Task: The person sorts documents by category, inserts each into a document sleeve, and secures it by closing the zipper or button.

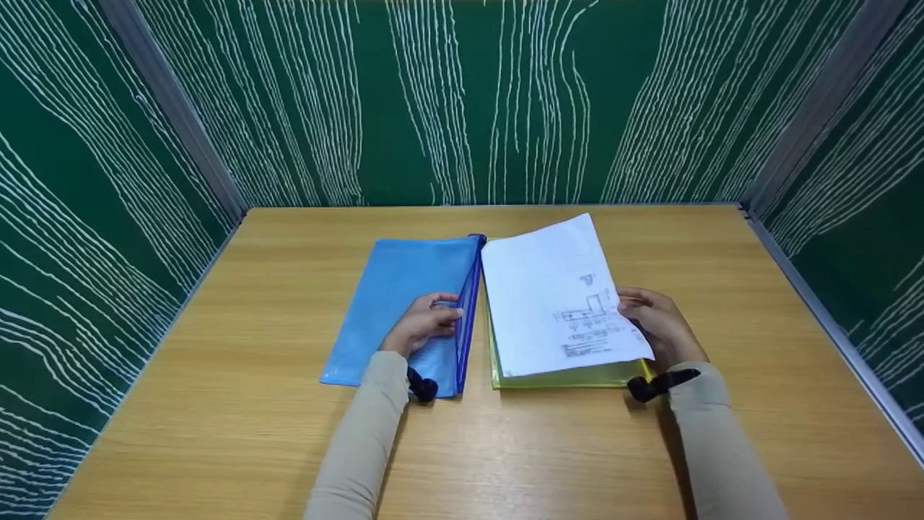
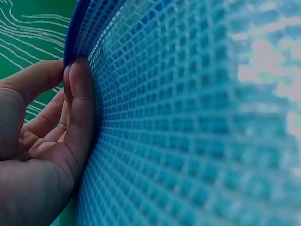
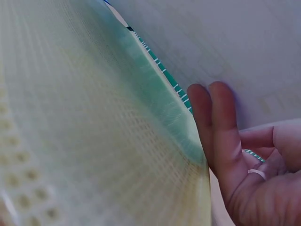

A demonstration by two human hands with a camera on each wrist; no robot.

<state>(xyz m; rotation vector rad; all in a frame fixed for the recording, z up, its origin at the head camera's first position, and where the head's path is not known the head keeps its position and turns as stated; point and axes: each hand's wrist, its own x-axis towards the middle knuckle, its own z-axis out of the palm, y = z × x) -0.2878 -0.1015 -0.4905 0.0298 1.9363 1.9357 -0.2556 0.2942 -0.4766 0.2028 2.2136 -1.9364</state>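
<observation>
I have the left hand [image 1: 424, 322] pinching the blue folder [image 1: 415, 271], the right hand [image 1: 663, 325] gripping paper [image 1: 545, 289], yellow folder [image 1: 567, 379] beside it.

The paper [image 1: 541, 289] lies over the right pouch [image 1: 577, 379], which shows along the paper's near edge. Just left of the paper is the left pouch [image 1: 404, 282]; both pouches are on the table [image 1: 238, 347]. The left hand [image 1: 422, 325] is left of the paper, over the left pouch; the right hand [image 1: 663, 323] is at the paper's right edge. Behind the paper stands the back wall [image 1: 476, 108].
</observation>
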